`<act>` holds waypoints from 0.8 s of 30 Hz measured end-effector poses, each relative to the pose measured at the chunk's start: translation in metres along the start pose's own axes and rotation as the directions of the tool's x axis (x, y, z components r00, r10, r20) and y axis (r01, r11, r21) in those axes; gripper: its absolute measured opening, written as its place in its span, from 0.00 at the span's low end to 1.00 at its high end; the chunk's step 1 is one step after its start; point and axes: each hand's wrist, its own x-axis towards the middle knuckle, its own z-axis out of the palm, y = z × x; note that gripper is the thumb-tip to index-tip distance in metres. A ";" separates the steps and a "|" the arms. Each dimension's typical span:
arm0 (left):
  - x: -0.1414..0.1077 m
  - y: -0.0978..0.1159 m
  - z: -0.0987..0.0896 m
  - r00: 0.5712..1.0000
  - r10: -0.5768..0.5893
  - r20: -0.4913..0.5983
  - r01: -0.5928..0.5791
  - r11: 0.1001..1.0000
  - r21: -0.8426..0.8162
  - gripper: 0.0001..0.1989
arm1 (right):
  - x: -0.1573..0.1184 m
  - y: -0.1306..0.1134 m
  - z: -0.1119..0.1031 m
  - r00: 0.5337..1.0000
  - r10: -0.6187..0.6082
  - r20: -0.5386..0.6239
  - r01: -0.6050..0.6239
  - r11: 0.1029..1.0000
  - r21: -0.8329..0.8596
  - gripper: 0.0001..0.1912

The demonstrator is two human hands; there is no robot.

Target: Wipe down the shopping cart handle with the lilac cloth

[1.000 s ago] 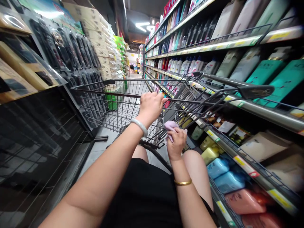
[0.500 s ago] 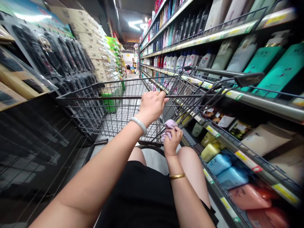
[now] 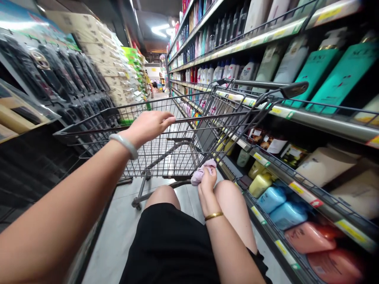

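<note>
**Cart position in aisle**

Cart (image 3: 166, 134) stands ahead between both shelf runs, aisle floor open beyond. Your left hand (image 3: 149, 125) rests flat, fingers extended, on its rear rim. Your right hand (image 3: 207, 185) is clamped on a pink cloth (image 3: 201, 173) below the basket.

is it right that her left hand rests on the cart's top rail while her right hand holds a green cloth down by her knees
Not quite: the cloth is pale pink, not green, as the head view shows. The rest holds: the left hand rests on the top rail of the cart, and the right hand holds the cloth down by the knees.
</note>
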 end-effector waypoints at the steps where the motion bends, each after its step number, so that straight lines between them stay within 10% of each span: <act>1: -0.005 -0.009 0.001 0.999 -0.042 0.030 0.041 0.998 0.043 0.29 | -0.001 0.000 0.003 0.999 0.048 -0.007 -0.048 0.998 0.038 0.06; 10: -0.024 0.000 0.006 0.972 -0.234 -0.004 0.230 0.950 0.213 0.33 | 0.049 -0.045 -0.013 0.983 0.172 -0.064 -0.156 0.966 0.206 0.18; 20: -0.029 0.015 0.012 0.982 -0.170 -0.085 0.183 0.967 0.175 0.35 | 0.013 -0.056 -0.009 0.952 0.305 -0.014 -0.296 0.933 0.205 0.09; 24: -0.030 0.020 0.012 0.979 -0.171 -0.110 0.188 0.969 0.161 0.35 | 0.042 -0.095 -0.015 0.993 0.119 0.024 -0.121 0.961 0.248 0.14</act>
